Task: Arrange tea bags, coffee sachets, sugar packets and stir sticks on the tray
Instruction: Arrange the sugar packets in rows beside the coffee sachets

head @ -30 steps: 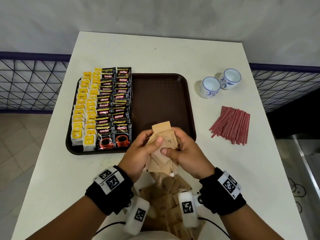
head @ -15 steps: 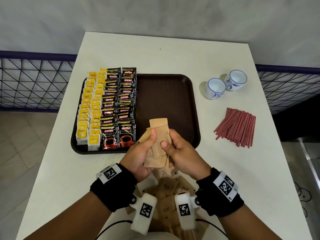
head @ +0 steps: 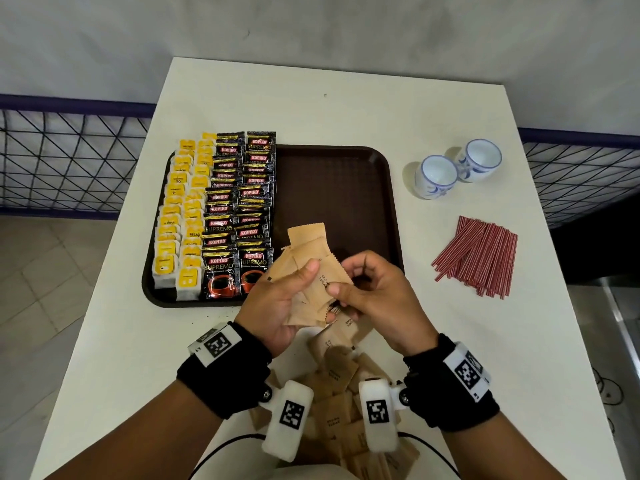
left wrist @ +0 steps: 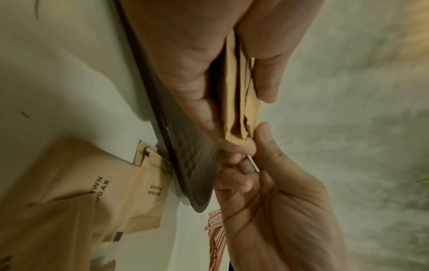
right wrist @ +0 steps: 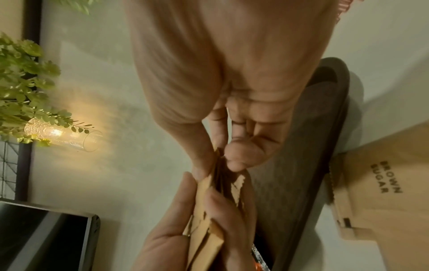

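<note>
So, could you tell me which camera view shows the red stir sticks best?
The head view: the whole pile of stir sticks lies on the table, right of the tray. The left wrist view catches only a few ends; the right wrist view only a blurred sliver.

Tray (head: 332, 188): 1, brown, on the table (head: 311, 98).
Tea bags (head: 180, 216): 2 columns along the tray's left edge; about 10–12 per column, overlapped, exact count not resolvable.
Coffee sachets (head: 239, 209): 2 columns just right of the tea bags; about 10 per column, overlapped, exact count uncertain.
Sugar packets, held (head: 308, 271): a fanned stack of several over the tray's near edge; at least 4 edges show in the left wrist view.
Sugar packets, loose (head: 334, 386): 1 pile at the table's near edge; more than 10, partly hidden.
Stir sticks (head: 481, 254): 1 bundle near the table's right edge; dozens, uncounted.
Cups (head: 434, 176): 2, touching, right of the tray's far right corner.
Hands in view: 2.
</note>
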### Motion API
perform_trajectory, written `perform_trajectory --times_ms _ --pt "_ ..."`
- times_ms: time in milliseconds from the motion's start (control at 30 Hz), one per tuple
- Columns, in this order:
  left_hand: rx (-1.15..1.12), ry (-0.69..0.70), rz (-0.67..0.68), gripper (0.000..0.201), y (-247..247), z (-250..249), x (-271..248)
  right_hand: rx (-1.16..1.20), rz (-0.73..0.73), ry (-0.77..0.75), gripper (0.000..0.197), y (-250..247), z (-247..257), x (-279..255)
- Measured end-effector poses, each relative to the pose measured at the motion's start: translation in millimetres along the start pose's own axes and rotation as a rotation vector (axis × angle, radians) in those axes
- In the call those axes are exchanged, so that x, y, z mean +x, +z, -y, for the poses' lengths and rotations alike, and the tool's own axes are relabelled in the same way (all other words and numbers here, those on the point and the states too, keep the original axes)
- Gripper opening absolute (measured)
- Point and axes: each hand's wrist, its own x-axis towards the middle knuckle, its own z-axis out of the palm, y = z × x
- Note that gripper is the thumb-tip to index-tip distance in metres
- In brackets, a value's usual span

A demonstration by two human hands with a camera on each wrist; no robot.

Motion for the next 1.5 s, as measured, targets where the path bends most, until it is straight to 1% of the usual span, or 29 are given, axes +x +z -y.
perform_trajectory --times_ms 167,300,433,500,600,667,800,867,967,1033,1133,1267,1400,1500 --pt "-0.018 0.016 0.011 0.033 0 -3 -1 0.051 -0.04 0.028 0.018 0 1 9" --pt "0.011 0.03 -0.009 0.025 -4 -5 -3 0.059 -0.039 0.028 0.014 -2 4 15" --pt "0.037 0.06 -0.073 0.028 -9 -10 -7 0.063 -0.017 0.027 0.013 -7 16 26" --pt "0.048 0.075 -0.067 0.035 -13 -13 -9 0.049 -0.021 0.018 0.012 -14 25 36" --pt "0.033 0.077 -0.045 0.042 -23 -19 -12 0.019 -0.028 0.012 0.011 -22 44 68" --pt "0.05 0.072 -0.042 0.045 -29 -26 -13 -0.054 -0.037 0.011 0.011 -23 57 99" --pt "0.054 0.06 -0.032 0.041 -44 -43 -15 -0.322 -0.082 -0.028 0.014 -11 78 178" --pt "0.074 0.055 -0.027 0.038 -52 -53 -16 -0.417 -0.089 -0.02 0.011 -1 87 211" --pt "0.096 0.038 -0.01 0.033 -63 -67 -16 -0.473 -0.1 0.011 0.004 9 93 247" --pt "0.12 0.035 -0.007 0.034 -71 -74 -14 -0.499 -0.101 0.016 0.007 15 94 263" --pt "0.116 0.031 -0.021 0.035 -79 -80 -12 -0.535 -0.108 0.014 0.01 22 91 278" --pt "0.106 0.008 -0.017 0.035 -84 -81 -12 -0.573 -0.121 0.045 0.003 28 86 290" --pt "0.109 -0.007 0.008 0.033 -83 -83 -10 -0.595 -0.138 0.045 0.011 31 84 292" --pt "0.124 -0.008 0.001 0.034 -82 -82 -8 -0.618 -0.15 0.017 0.011 34 86 292"
